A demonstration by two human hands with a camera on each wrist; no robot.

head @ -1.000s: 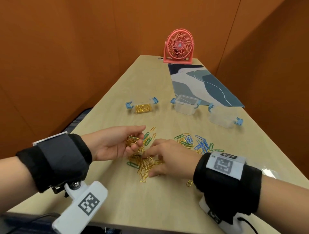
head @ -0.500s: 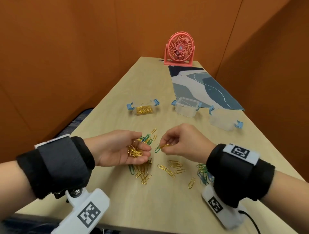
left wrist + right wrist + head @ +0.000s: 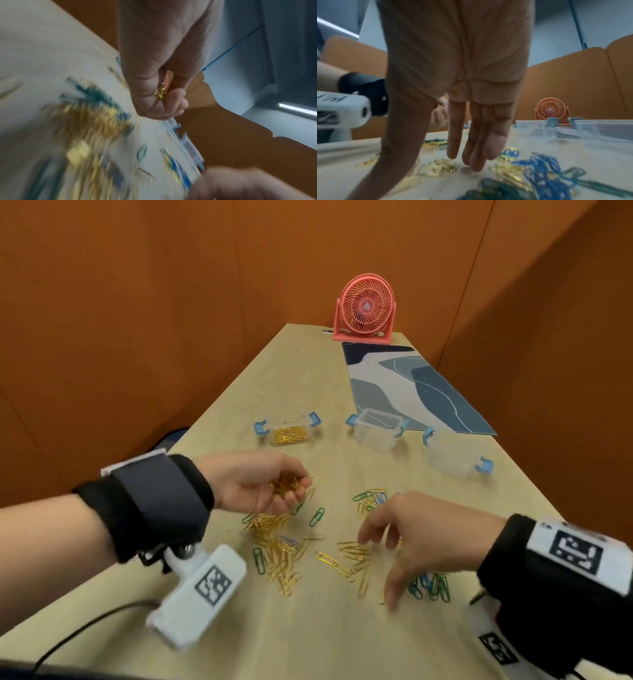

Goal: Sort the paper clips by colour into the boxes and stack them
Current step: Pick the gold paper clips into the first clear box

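From the head view we see our left hand (image 3: 260, 484) cupped around a bunch of gold clips (image 3: 286, 486) above the loose clips (image 3: 281, 559) on the table (image 3: 308, 638), with three boxes (image 3: 376, 429) beyond. The left wrist view shows fingers (image 3: 176, 97) curled on gold clips. The right wrist view shows our right hand (image 3: 458, 81) with straight fingers (image 3: 486, 142) together over the clips, holding nothing.

**Room around the clip pile**

Loose paper clips (image 3: 284, 556) cover the table (image 3: 308, 638) mid-way. Beyond the pile, three boxes: gold-filled box (image 3: 289, 433), middle box (image 3: 376, 429), right box (image 3: 452, 457), with gaps between them. Nearer than the pile it's bare wood. Both hands hang over the pile.
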